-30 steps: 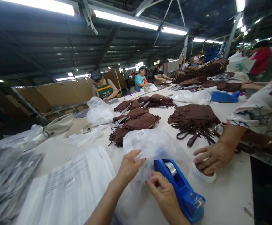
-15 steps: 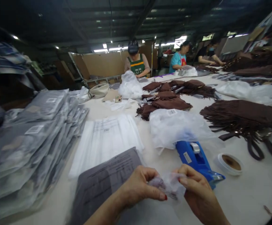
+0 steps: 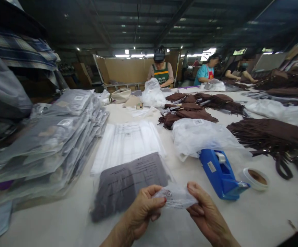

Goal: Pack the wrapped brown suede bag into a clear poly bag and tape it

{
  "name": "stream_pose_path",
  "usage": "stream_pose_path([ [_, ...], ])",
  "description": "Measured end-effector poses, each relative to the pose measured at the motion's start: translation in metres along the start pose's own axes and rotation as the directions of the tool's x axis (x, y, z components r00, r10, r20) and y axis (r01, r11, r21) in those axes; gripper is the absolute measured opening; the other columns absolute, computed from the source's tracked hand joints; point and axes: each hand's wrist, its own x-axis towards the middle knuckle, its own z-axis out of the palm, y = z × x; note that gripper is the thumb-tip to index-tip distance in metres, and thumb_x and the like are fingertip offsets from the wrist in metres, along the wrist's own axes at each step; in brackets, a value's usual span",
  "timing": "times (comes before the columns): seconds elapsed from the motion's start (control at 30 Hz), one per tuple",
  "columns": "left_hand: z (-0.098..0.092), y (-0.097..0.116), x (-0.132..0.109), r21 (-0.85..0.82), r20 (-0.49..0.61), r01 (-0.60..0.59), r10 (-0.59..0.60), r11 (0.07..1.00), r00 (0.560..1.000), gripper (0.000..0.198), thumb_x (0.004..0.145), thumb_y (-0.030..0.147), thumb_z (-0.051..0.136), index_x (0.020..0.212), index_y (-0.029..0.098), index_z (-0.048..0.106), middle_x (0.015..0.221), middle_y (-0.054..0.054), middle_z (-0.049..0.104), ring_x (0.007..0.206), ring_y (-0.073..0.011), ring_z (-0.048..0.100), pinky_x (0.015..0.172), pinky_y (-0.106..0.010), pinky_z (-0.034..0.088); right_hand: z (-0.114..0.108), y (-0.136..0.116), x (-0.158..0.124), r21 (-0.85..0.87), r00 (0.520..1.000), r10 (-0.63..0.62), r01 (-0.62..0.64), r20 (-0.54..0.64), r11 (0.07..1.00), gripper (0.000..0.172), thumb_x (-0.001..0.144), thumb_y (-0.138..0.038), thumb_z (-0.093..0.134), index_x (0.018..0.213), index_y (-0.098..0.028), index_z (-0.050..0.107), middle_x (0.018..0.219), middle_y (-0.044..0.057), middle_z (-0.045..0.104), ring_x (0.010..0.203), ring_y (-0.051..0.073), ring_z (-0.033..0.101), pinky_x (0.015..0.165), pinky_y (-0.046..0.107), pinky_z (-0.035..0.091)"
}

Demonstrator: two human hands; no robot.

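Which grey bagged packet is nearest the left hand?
The lone dark grey packet just beyond the left hand, on the near side of the white plastic bags. The other grey packets are piled up farther left.

At the lower centre, a plastic film (image 3: pixel 178 200) is between your left hand (image 3: pixel 145 207) and right hand (image 3: pixel 207 212). Up and left of it on the table (image 3: pixel 69 219) lies a bagged item (image 3: pixel 128 188), with plastic sleeves (image 3: pixel 127 144) behind. A packed pile (image 3: pixel 59 137) fills the left; a tape dispenser (image 3: pixel 217 175) is at lower right, a round container (image 3: pixel 262 187) to its right.
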Motion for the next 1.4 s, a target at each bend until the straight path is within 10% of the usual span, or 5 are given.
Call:
stream_pose_path([
  [0.53, 0.000, 0.018, -0.010, 0.370, 0.036, -0.130, 0.126, 0.920, 0.991, 0.030, 0.053, 0.038, 0.075, 0.060, 0.014, 0.058, 0.058, 0.003, 0.052, 0.055, -0.0093, 0.044, 0.053, -0.021, 0.031, 0.011, -0.014, -0.003, -0.439, 0.981, -0.196, 0.177, 0.002, 0.881, 0.038, 0.059, -0.039, 0.080, 0.067, -0.018, 0.049, 0.053, -0.007, 0.048, 0.043, 0.004, 0.039, 0.040, 0.015, 0.025],
  [1.07, 0.010, 0.004, -0.009, 0.297, -0.189, -0.183, 0.246, 0.937, 0.951, 0.031, 0.058, 0.037, 0.070, 0.067, 0.018, 0.048, 0.058, 0.002, 0.057, 0.051, -0.0098, 0.050, 0.050, -0.022, 0.040, 0.043, 0.051, -0.017, 0.080, 0.993, -0.109, 0.104, 0.055, 0.991, 0.026, 0.067, -0.037, 0.073, 0.087, -0.021, 0.069, 0.095, 0.002, 0.070, 0.092, 0.017, 0.063, 0.085, 0.031, 0.050],
  [1.17, -0.009, 0.005, -0.037, 0.722, -0.141, -0.228, 0.462, 0.653, 0.876, 0.026, 0.067, 0.037, 0.066, 0.082, 0.019, 0.053, 0.077, -0.003, 0.063, 0.067, -0.0169, 0.059, 0.061, -0.028, 0.046, 0.041, 0.034, -0.010, 0.176, 0.980, -0.151, 0.173, -0.133, 0.969, 0.017, 0.068, -0.026, 0.072, 0.084, -0.021, 0.069, 0.091, 0.000, 0.072, 0.089, 0.014, 0.064, 0.086, 0.027, 0.051],
  [1.27, -0.032, -0.012, -0.073, 0.952, 0.233, -0.306, 0.675, -0.010, 0.700, 0.039, 0.075, 0.043, 0.061, 0.105, 0.021, 0.053, 0.100, -0.010, 0.063, 0.090, -0.0242, 0.059, 0.076, -0.035, 0.046, 0.021, 0.015, -0.018, 0.064, 0.908, -0.325, 0.353, -0.265, 0.933, 0.012, 0.074, -0.026, 0.067, 0.086, -0.023, 0.069, 0.094, -0.001, 0.072, 0.093, 0.014, 0.064, 0.090, 0.029, 0.051],
  [1.4, -0.052, -0.056, -0.093, 0.689, 0.681, -0.175, 0.546, -0.704, 0.488, 0.022, 0.084, 0.024, 0.048, 0.103, 0.018, 0.058, 0.092, -0.009, 0.065, 0.085, -0.0229, 0.058, 0.074, -0.034, 0.040, -0.019, 0.010, -0.047, -0.564, 0.550, -0.834, 0.701, 0.039, 0.436, 0.025, 0.089, -0.030, 0.050, 0.112, -0.030, 0.060, 0.117, -0.001, 0.063, 0.110, 0.018, 0.058, 0.096, 0.036, 0.048],
])
